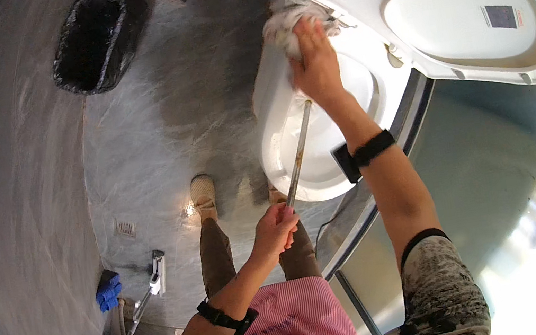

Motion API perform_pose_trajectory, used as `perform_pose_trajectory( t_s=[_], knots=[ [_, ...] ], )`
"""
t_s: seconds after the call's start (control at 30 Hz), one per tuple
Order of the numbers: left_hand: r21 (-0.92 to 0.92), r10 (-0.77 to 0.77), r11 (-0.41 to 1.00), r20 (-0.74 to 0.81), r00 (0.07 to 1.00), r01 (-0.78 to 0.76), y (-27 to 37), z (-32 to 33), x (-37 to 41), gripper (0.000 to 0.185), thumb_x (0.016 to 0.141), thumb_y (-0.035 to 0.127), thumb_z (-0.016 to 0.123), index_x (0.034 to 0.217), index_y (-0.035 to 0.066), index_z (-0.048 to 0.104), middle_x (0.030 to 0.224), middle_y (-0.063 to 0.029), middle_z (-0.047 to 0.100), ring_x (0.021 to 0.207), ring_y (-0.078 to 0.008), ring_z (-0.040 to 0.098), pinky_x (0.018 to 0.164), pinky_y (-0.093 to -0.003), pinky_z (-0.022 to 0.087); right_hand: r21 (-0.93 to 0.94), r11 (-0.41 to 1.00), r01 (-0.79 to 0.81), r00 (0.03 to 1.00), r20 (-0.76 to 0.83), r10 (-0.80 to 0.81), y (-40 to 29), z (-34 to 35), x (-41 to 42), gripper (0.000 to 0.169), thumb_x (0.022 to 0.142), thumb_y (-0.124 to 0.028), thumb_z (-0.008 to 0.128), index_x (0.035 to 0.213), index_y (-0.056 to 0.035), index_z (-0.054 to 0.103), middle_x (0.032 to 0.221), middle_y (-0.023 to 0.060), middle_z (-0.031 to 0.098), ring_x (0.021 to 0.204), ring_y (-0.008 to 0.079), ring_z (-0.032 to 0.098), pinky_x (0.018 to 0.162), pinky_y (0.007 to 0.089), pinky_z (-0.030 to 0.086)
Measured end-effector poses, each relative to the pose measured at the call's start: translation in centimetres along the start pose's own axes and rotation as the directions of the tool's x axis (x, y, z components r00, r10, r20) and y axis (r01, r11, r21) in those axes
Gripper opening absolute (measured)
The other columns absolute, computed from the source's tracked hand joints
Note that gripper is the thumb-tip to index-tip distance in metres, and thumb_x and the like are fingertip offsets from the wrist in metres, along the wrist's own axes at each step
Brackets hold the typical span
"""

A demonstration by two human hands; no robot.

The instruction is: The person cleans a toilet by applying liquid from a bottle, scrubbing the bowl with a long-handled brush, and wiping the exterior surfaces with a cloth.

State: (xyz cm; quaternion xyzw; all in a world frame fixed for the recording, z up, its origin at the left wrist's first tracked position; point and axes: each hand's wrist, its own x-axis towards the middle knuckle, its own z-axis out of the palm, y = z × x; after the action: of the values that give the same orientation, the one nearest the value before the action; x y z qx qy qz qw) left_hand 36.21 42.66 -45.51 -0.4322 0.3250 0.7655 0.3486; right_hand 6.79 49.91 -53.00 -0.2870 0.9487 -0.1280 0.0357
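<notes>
My left hand (275, 229) grips the pink end of a slim metal-coloured rod (300, 154), probably a toilet brush handle. The rod slants up over the white toilet bowl (322, 180); its far end is hard to make out beside my right hand. On the bowl's rim near the hinge side, my right hand (320, 67), slightly blurred, lies over a crumpled white cloth (294, 18) with fingers pressed onto it. The toilet seat (416, 39) and the lid (454, 17) are raised, and a printed sticker shows on the lid.
A black-lined waste bin (90, 43) stands on the grey marbled floor at upper left. Lower left hold a long-handled mop or squeegee (136, 312), blue cloths (108, 290) and a floor drain (125, 227). Glass panels (481, 149) with a dark-framed track (353, 243) run along the right.
</notes>
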Motion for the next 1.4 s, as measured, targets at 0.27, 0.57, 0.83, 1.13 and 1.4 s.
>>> perform_pose_trajectory(
  t_s=[0.27, 0.57, 0.83, 1.13, 1.4],
  knots=[
    [0.074, 0.068, 0.995, -0.033, 0.997, -0.066, 2.4, 1.9, -3.2, 0.051, 0.086, 0.017, 0.061, 0.131, 0.002, 0.041, 0.086, -0.0062, 0.062, 0.050, -0.0084, 0.050, 0.043, -0.0223, 0.041, 0.621, 0.700, -0.352, 0.840, 0.540, -0.056, -4.0, -6.1, -10.2, 0.036, 0.082, -0.008, 0.060, 0.118, -0.0037, 0.057, 0.116, 0.0121, 0.060, 0.112, 0.0266, 0.056, 0.095, 0.0428, 0.045],
    [0.104, 0.202, 0.972, 0.091, 0.975, -0.211, 17.3, 2.1, -0.1, 0.044, 0.085, 0.032, 0.063, 0.119, 0.005, 0.055, 0.083, -0.0104, 0.065, 0.049, -0.0128, 0.053, 0.045, -0.0268, 0.044, 0.750, -0.021, -0.661, 0.557, 0.510, 0.656, -6.6, -12.4, -22.8, 0.034, 0.092, -0.019, 0.058, 0.122, -0.0022, 0.053, 0.109, 0.0096, 0.062, 0.095, 0.0194, 0.063, 0.077, 0.0322, 0.053],
    [0.182, 0.174, 0.966, 0.074, 0.982, -0.185, 24.8, 5.7, 2.0, 0.040, 0.091, 0.035, 0.054, 0.110, 0.000, 0.061, 0.084, -0.0133, 0.065, 0.064, -0.0166, 0.056, 0.060, -0.0296, 0.046, 0.147, 0.845, -0.514, 0.856, 0.016, 0.518, -16.2, 3.7, -17.6, 0.041, 0.078, -0.012, 0.057, 0.120, -0.0121, 0.055, 0.112, 0.0136, 0.058, 0.106, 0.0329, 0.056, 0.089, 0.0430, 0.045],
    [0.230, 0.146, 0.963, -0.013, 0.989, -0.139, 22.0, 3.6, 1.0, 0.034, 0.092, 0.028, 0.051, 0.114, 0.003, 0.061, 0.085, -0.0097, 0.066, 0.060, -0.0149, 0.052, 0.056, -0.0271, 0.044, -0.056, 0.934, -0.352, 0.907, 0.228, 0.355, -3.3, 1.9, -35.0, 0.036, 0.083, -0.021, 0.057, 0.118, -0.0283, 0.054, 0.117, -0.0001, 0.059, 0.104, 0.0195, 0.061, 0.082, 0.0371, 0.053],
    [0.220, 0.237, 0.949, -0.023, 0.971, -0.226, 21.0, 4.4, 0.3, 0.035, 0.088, 0.025, 0.052, 0.110, 0.000, 0.062, 0.083, -0.0119, 0.065, 0.063, -0.0167, 0.053, 0.059, -0.0293, 0.044, 0.057, 0.940, -0.336, 0.939, -0.055, 0.339, 8.8, -5.8, -29.5, 0.038, 0.081, -0.010, 0.059, 0.118, -0.0088, 0.052, 0.113, 0.0155, 0.058, 0.101, 0.0341, 0.059, 0.088, 0.0434, 0.049]
  ],
)
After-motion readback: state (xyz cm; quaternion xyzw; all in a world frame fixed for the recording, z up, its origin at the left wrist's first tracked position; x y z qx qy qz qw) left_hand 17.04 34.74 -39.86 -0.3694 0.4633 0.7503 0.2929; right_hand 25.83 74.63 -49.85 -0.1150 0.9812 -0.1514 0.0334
